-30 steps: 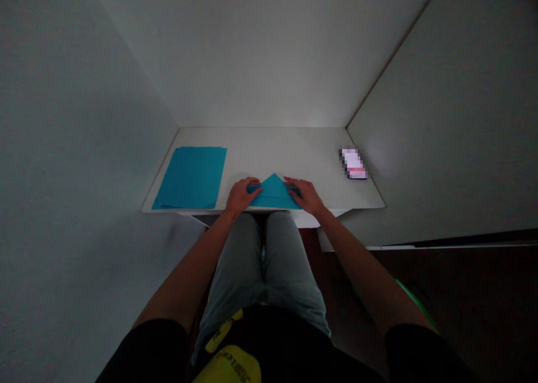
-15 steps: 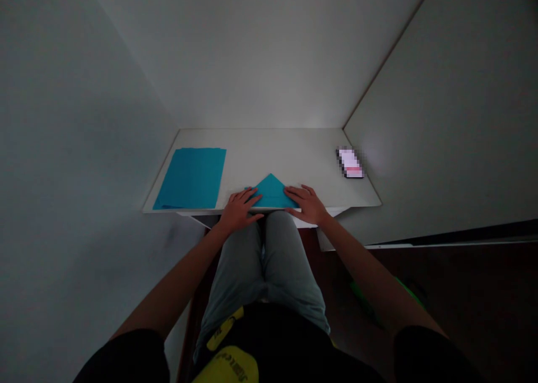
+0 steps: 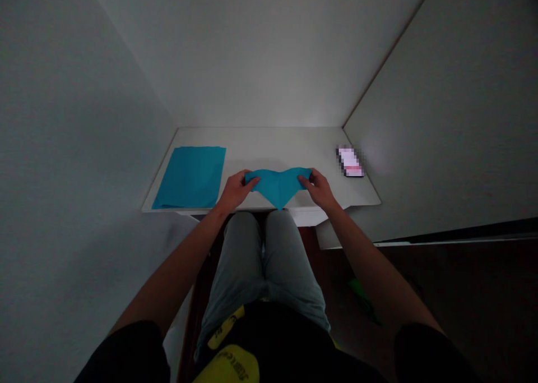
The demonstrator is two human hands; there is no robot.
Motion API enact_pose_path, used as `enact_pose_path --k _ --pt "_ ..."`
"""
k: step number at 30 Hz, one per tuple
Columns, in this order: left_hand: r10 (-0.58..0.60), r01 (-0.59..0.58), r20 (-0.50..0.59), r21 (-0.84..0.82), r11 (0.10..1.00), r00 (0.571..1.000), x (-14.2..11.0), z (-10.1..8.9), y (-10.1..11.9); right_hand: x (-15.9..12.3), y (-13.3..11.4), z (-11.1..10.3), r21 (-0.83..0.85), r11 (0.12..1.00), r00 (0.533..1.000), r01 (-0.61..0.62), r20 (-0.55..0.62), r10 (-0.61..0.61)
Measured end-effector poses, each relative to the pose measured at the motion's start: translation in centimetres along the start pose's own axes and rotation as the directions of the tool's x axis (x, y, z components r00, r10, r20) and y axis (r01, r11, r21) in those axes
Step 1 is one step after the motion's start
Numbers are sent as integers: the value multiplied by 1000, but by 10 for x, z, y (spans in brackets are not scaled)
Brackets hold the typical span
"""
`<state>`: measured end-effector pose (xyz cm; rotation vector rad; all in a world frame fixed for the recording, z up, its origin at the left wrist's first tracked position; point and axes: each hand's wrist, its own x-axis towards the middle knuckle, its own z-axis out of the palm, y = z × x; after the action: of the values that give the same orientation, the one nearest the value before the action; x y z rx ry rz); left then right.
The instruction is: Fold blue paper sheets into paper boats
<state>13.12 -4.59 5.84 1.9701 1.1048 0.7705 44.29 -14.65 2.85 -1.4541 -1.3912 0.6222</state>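
A folded sheet of blue paper (image 3: 279, 185) is stretched between my hands at the front of the white table, its pointed end towards me and a crease down its middle. My left hand (image 3: 239, 188) pinches its left end, thumb on the near side. At the right end, my right hand (image 3: 318, 185) grips it the same way. The fingers behind the paper are partly hidden. Left of my left hand lies a stack of blue paper sheets (image 3: 191, 176), flat on the table.
The white table (image 3: 260, 142) is narrow, with a wall (image 3: 260, 63) behind it and on both sides. A phone (image 3: 350, 162), its screen blurred out, lies at the right end. My knees (image 3: 260, 231) are against the front edge. Something green (image 3: 362, 296) is on the dark floor.
Both hands, flat on the folded paper before, now grip its two ends. The paper has been lifted and turned, so its point faces me instead of the wall.
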Motion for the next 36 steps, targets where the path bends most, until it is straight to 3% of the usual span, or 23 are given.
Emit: enact_pose_path --k 2,4,7,9,12,16,19,24,27,33,36 --pt "-18 18 -2 63 998 1000 14 3 -3 11 7 5 -57 998 1000 -22 -7 21" --pt "-21 21 -2 195 981 1000 18 10 -10 13 15 12 -226 974 1000 -24 -15 21" --pt "35 4 -96 377 926 995 11 23 -24 2 24 20 -459 888 998 15 -40 -38" --pt "108 -39 -135 435 900 985 2 27 -32 -7 24 22 -528 845 994 85 -10 -106" --pt "223 -219 40 422 880 974 -11 23 -42 -18 19 18 -541 802 966 255 189 -179" --pt "346 -436 296 336 835 890 -27 8 -57 -27 16 7 -498 785 906 367 383 -181" --pt "367 -494 382 321 808 848 -36 -4 -69 -33 19 -5 -458 788 865 412 469 -179" --pt "343 -500 464 273 822 817 -38 -15 -75 -39 25 -23 -409 783 781 467 607 -148" --pt "328 -480 463 259 838 823 -35 -15 -69 -36 24 -25 -406 797 791 448 595 -142" --pt "290 -398 390 232 888 874 -22 -8 -55 -28 19 -14 -379 842 845 384 512 -155" --pt "219 -329 348 295 897 911 -11 -6 -54 -23 22 -11 -455 821 874 344 475 -103"
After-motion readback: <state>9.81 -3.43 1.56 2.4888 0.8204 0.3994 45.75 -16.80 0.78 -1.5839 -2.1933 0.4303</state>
